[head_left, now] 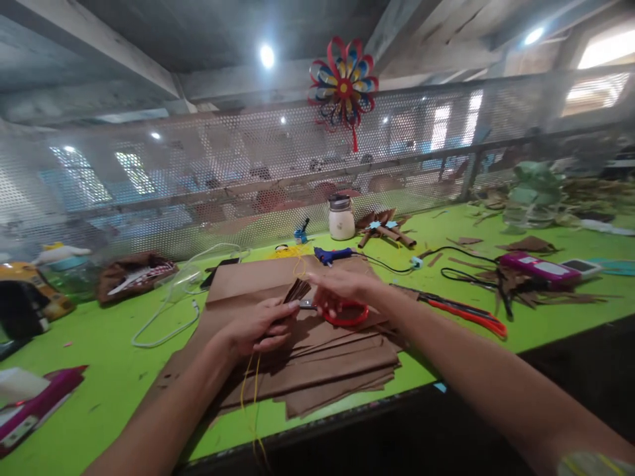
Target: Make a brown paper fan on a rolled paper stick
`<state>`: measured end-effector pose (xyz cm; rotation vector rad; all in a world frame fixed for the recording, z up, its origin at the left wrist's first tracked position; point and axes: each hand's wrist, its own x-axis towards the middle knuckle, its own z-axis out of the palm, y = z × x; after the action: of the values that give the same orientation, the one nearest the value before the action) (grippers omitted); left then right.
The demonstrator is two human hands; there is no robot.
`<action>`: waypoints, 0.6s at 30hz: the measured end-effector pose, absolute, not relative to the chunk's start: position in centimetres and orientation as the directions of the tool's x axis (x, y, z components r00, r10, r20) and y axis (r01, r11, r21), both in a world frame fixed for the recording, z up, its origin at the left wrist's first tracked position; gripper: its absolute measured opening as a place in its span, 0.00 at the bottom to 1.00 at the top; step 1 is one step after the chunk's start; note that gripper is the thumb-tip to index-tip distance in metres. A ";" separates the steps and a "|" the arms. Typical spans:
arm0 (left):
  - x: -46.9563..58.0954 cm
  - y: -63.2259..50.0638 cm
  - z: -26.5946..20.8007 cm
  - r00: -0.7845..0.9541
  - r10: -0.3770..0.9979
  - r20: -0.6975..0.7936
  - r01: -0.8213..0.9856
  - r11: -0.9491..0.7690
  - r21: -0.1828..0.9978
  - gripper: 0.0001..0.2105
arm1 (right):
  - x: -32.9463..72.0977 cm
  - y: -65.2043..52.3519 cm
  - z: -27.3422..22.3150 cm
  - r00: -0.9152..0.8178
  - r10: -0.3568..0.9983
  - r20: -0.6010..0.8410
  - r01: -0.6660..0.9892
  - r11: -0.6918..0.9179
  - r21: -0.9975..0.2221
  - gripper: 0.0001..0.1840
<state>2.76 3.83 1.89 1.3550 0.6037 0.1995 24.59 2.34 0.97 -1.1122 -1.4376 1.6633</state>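
My left hand point(265, 327) is closed round a small bundle of folded brown paper point(296, 291), its pleated end tilted up. Thin yellow string point(255, 396) hangs below this hand, and a loop of it shows above the bundle. My right hand point(340, 287) reaches in from the right, fingertips close to the bundle's upper end and fingers curled; what they pinch is too small to make out. Red-handled scissors point(350, 315) are right under the right hand, blades toward the left hand. Beneath both hands lies a stack of brown paper sheets point(342, 370).
On the green table point(536, 317) are a blue glue gun point(333, 255), a red-and-black cutting tool point(464, 314), a white jar point(341, 218), brown paper rolls point(389, 231), a purple device point(538, 270) and a white cable point(163, 340). Perforated metal mesh point(223, 178) stands behind, with a paper flower point(344, 86) hanging there.
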 end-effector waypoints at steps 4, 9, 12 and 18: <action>3.1 3.2 1.6 0.854 0.419 -0.308 0.231 0.223 0.947 0.10 | 23.9 3.3 0.4 -0.266 0.962 -0.054 -0.405 -0.163 -0.900 0.23; 3.4 2.9 1.2 0.875 0.372 -0.309 0.237 0.227 0.945 0.09 | 24.3 3.1 1.3 -0.193 0.981 0.031 -0.537 -0.080 -0.840 0.20; 3.5 2.8 1.2 0.880 0.355 -0.314 0.244 0.227 0.943 0.09 | 24.3 2.8 1.6 -0.132 0.989 0.063 -0.601 -0.029 -0.799 0.18; 3.6 2.7 1.2 0.888 0.335 -0.315 0.268 0.180 0.946 0.12 | 24.3 2.5 2.7 -0.070 0.988 0.139 -0.646 0.061 -0.761 0.18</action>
<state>3.58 2.74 1.20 1.4086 0.5188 0.0502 24.32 2.51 2.69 -0.5535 -0.8052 1.4637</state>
